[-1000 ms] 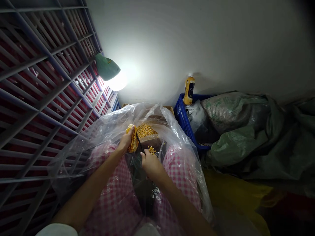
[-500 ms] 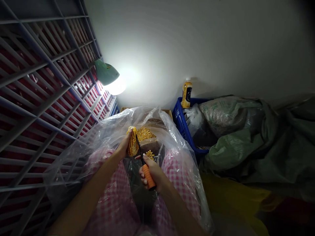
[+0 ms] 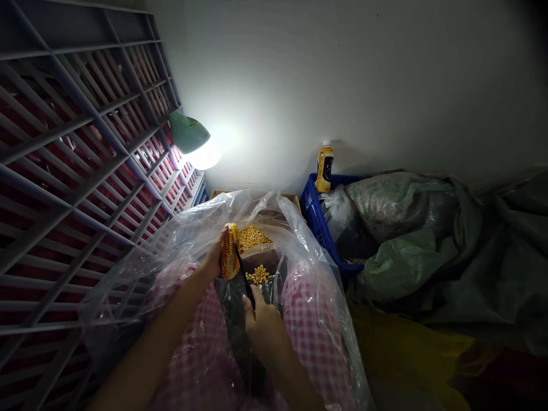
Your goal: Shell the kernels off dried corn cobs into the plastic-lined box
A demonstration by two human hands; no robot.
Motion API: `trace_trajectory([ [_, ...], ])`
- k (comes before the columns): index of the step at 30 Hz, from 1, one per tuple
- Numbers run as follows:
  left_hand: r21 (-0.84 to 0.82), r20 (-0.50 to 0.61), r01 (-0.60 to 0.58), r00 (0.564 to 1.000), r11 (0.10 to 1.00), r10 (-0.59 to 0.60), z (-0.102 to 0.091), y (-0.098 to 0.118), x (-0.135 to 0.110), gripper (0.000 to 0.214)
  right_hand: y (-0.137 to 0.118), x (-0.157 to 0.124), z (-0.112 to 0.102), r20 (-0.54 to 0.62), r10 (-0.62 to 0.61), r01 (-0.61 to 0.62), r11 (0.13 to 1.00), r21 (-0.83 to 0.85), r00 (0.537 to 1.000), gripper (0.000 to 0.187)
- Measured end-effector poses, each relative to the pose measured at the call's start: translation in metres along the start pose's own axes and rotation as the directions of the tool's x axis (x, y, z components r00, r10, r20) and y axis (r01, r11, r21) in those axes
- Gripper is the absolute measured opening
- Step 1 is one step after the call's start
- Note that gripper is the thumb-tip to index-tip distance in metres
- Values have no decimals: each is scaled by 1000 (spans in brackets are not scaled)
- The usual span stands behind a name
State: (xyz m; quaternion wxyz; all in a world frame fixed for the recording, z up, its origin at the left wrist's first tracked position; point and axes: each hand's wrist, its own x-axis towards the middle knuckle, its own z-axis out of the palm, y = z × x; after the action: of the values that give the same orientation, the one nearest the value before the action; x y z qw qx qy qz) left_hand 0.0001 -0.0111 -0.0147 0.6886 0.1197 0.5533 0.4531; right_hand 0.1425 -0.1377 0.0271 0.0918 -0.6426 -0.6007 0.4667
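Note:
My left hand (image 3: 214, 258) is closed around the left side of a yellow corn cob (image 3: 230, 254), held upright with some rows bare of kernels. In my right hand (image 3: 262, 322) is a tool with a thin black shaft (image 3: 242, 268). Its upper end lies against or just beside the cob's right side; its orange handle is hidden by my hand. Loose corn kernels (image 3: 258, 275) lie just right of the shaft. Behind them, a larger heap of kernels (image 3: 253, 235) rests in the clear plastic sheet (image 3: 295, 220), which spreads over my legs.
A tall plastic crate (image 3: 77, 200) stands along the left, with a lit lamp (image 3: 190, 134) hanging from it. To the right, a blue basket (image 3: 319, 217) holds bags, and a yellow bottle (image 3: 324, 166) stands at its rim. Green sacking (image 3: 428, 251) lies beyond.
My right hand has rolled over, so its back now covers the orange handle that showed before. More kernels lie beside the shaft. The cob stays in my left hand.

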Motion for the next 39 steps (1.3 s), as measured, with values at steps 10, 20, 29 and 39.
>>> trace_trajectory([
  [10,-28,48,-33,998,999,34,1,3,-2,37,16,-26,13,24,25,-27,997,67,999,48],
  [20,-28,76,25,997,999,-23,-2,3,-1,45,34,-41,24,59,66,-74,987,142,996,52],
  [29,-32,57,-21,998,999,23,-3,3,0,45,35,-45,21,59,50,-59,986,159,997,53],
  [39,-14,61,-5,998,1000,6,-3,2,-1,45,39,-46,23,47,34,-42,979,201,998,55],
])
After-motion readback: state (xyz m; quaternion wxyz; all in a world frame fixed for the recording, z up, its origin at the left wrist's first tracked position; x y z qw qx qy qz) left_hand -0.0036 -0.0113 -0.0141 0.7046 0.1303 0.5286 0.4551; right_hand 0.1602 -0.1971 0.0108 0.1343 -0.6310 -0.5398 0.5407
